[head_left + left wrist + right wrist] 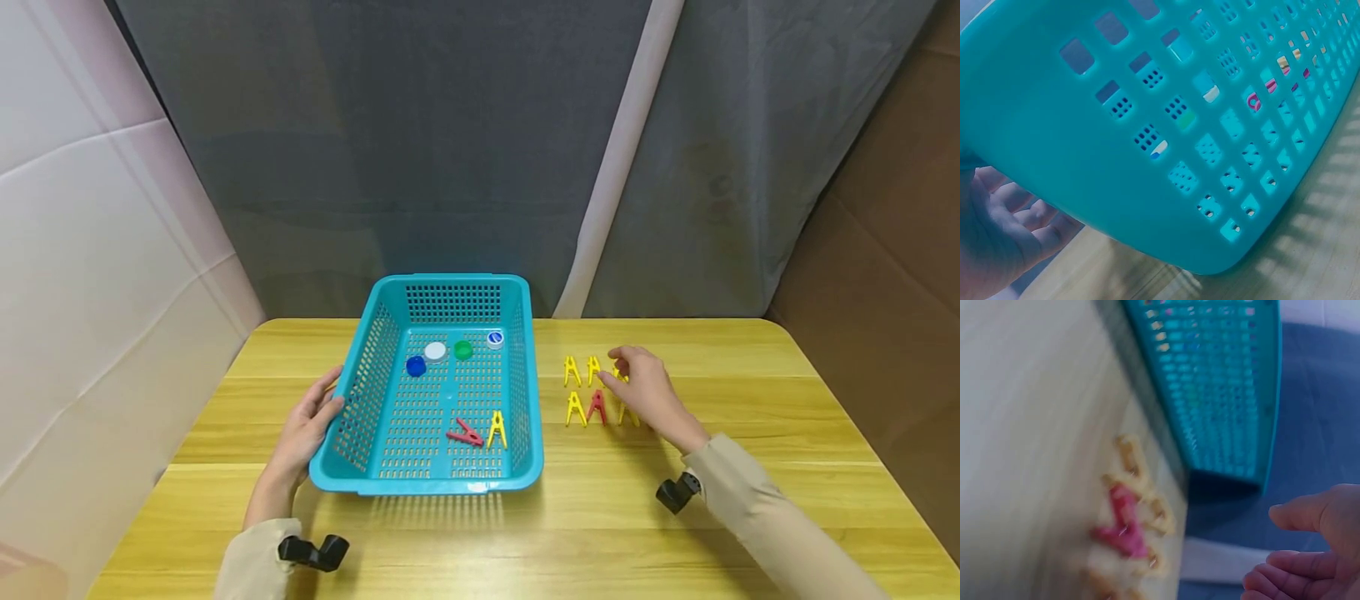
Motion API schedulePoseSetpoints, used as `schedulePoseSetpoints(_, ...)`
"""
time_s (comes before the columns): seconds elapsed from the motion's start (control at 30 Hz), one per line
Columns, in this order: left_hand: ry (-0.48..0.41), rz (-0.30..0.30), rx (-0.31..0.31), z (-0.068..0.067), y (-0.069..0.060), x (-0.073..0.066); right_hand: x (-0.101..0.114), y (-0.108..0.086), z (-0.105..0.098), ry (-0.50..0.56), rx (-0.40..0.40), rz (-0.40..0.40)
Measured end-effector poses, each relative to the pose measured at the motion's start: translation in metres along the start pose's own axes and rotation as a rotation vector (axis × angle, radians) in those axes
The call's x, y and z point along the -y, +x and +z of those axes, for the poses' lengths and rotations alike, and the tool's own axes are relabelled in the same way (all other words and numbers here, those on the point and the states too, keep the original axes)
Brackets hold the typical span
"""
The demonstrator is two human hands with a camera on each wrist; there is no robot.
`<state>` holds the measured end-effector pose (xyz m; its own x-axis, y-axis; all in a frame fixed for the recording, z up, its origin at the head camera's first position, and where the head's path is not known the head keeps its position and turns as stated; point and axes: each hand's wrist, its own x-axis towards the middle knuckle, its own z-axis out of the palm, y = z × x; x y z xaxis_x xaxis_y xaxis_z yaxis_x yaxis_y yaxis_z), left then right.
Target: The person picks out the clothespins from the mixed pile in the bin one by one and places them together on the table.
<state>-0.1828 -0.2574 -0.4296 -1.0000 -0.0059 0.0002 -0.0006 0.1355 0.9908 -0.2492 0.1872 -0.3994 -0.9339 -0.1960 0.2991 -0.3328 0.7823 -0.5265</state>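
A turquoise plastic basket (448, 486) sits on the table, and my left hand (303, 425) holds its left rim, the fingers under the edge in the left wrist view. A red clothespin (467, 433) and a yellow clothespin (497, 429) lie inside near its front. To its right, two rows of clothespins include a yellow one (575, 408) and a red one (597, 407). My right hand (648, 392) hovers over the right end of these rows, thumb and fingers apart, partly hiding a yellow clothespin (628, 414). In the right wrist view nothing shows between its fingers.
Farther back in the basket lie a blue cap (416, 367), a white cap (435, 352), a green cap (463, 350) and a white-and-blue cap (495, 340). Behind the wooden table (585, 525) hangs a grey curtain (375, 150).
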Motion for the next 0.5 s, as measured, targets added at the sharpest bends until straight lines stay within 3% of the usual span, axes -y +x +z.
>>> schedulePoseSetpoints(0.33, 0.005, 0.009, 0.001, 0.000, 0.000, -0.001, 0.050, 0.026, 0.011, 0.047, 0.050, -0.074)
schedulePoseSetpoints(0.5, 0.002, 0.014, 0.004, 0.000, -0.001, 0.000, 0.073, 0.038, 0.018, 0.065, 0.107, -0.060)
